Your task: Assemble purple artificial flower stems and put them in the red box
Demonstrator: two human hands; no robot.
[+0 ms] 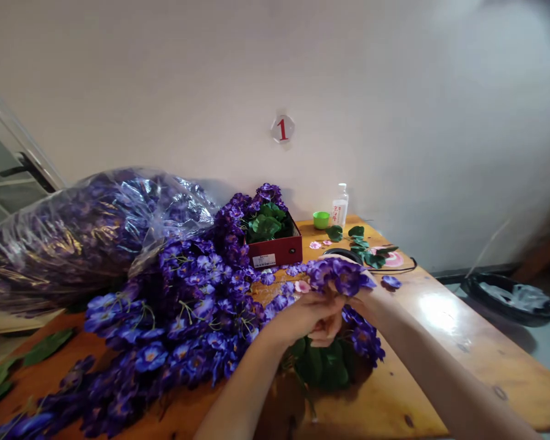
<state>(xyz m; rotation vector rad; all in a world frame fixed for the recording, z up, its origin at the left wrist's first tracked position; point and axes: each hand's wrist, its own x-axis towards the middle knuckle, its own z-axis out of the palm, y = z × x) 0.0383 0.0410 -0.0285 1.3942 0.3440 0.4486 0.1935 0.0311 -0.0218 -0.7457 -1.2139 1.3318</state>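
Note:
My left hand (pixel 315 316) is closed, its fingers curled at the base of a purple artificial flower bunch (pixel 343 276). From the other side my right hand (pixel 365 302) grips the same bunch, most of its fingers hidden behind the petals. Below my hands hang green leaves (pixel 323 365) and more purple blooms (pixel 365 339); whether they belong to the held bunch I cannot tell. To the left spreads a large heap of purple artificial flowers (pixel 197 305), some bluish in the light.
A red box (pixel 279 249) holds leaves and flowers. Beyond my hands are a green cup (pixel 321 220), a clear bottle (pixel 340 206) and loose leaves (pixel 360 241). A stuffed plastic bag (pixel 96 226) fills the left. A black bin (pixel 508 299) stands right of the wooden table (pixel 421 366).

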